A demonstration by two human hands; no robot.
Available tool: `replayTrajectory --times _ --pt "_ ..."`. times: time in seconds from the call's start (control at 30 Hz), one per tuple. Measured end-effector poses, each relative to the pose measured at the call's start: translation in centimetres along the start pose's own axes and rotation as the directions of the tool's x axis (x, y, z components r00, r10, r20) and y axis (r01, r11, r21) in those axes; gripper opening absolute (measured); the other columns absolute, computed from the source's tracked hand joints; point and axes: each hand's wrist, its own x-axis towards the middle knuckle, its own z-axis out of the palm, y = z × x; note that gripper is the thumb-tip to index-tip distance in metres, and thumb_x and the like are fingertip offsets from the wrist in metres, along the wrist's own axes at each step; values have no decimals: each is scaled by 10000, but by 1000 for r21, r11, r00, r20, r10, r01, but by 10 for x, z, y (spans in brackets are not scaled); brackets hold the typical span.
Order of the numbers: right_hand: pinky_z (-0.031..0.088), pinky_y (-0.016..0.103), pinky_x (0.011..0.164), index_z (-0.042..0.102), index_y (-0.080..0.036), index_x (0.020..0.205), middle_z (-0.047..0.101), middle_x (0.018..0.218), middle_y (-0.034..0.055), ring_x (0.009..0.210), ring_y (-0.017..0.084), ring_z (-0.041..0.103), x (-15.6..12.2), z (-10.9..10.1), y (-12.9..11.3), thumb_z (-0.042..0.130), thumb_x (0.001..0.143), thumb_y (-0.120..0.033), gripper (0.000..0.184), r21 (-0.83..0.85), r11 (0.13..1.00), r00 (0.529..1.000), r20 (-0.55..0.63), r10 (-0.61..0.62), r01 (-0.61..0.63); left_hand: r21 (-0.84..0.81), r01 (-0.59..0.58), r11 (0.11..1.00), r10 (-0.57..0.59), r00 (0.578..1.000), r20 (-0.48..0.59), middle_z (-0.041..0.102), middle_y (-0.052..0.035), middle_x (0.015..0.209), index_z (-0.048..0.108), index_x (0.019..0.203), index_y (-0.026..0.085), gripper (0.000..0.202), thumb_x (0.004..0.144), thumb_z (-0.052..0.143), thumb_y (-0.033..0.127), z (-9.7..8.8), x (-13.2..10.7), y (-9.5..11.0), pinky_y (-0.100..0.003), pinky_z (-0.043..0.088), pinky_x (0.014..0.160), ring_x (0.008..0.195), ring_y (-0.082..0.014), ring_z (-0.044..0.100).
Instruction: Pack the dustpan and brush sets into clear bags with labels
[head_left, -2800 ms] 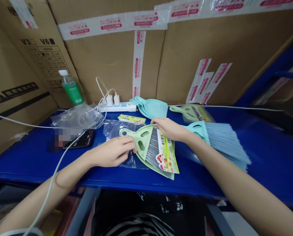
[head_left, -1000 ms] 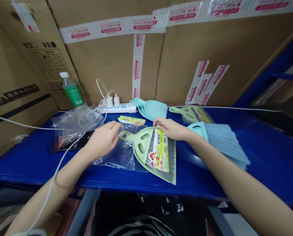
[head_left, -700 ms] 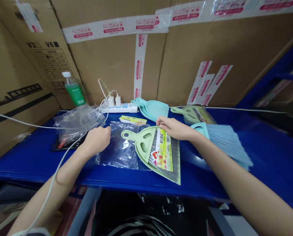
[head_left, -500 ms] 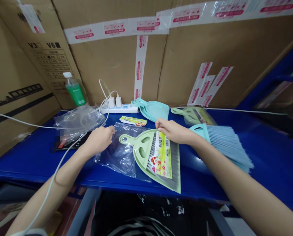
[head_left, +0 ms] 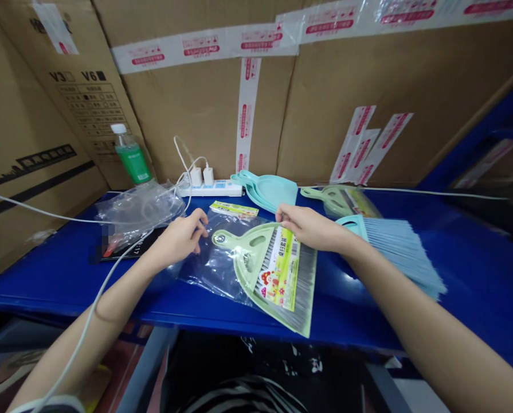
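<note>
A pale green dustpan [head_left: 256,258] with a grey brush and a colourful label card [head_left: 282,269] nested in it lies on the blue shelf [head_left: 475,275], over a clear plastic bag [head_left: 213,269]. My right hand [head_left: 310,226] pinches the dustpan set at its top edge. My left hand [head_left: 181,238] pinches the bag's left edge, just beside the dustpan handle.
Behind lie a stack of teal dustpans [head_left: 269,189], a bagged green dustpan set [head_left: 342,198], a blue brush [head_left: 394,246], a loose label [head_left: 232,208], a power strip [head_left: 208,186], crumpled bags [head_left: 138,209], a phone [head_left: 129,249] and a green bottle [head_left: 129,155]. Cardboard boxes [head_left: 346,97] wall the back.
My left hand left the dustpan handle and took the bag's left edge. The dustpan set turned and shifted slightly toward the shelf's front edge under my right hand.
</note>
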Motion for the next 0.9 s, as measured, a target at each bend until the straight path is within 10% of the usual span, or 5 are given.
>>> replayTrajectory --times 0.23,0.5,0.9 --pt "367 293 660 423 -233 737 536 696 16 710 191 520 6 15 2 393 758 -98 140 31 999 1000 1 -16 16 -198 28 980 -20 999 40 675 -14 817 422 875 212 108 774 459 205 1 0 5 -197 463 439 477 -110 635" --pt "392 287 654 469 -217 761 577 747 20 681 167 528 10 19 3 412 797 -134 107 98 995 999 51 12 -17 89 -38 995 40 999 -29 651 18 693 485 825 209 79 778 536 248 3 6 0 -263 474 633 672 -163 658" --pt "403 297 648 536 -190 623 593 664 7 657 159 519 14 17 20 471 809 -606 461 400 905 969 240 51 -146 42 65 997 -68 995 69 521 87 462 408 915 212 96 858 360 151 5 5 -2 -243 439 514 443 -155 597"
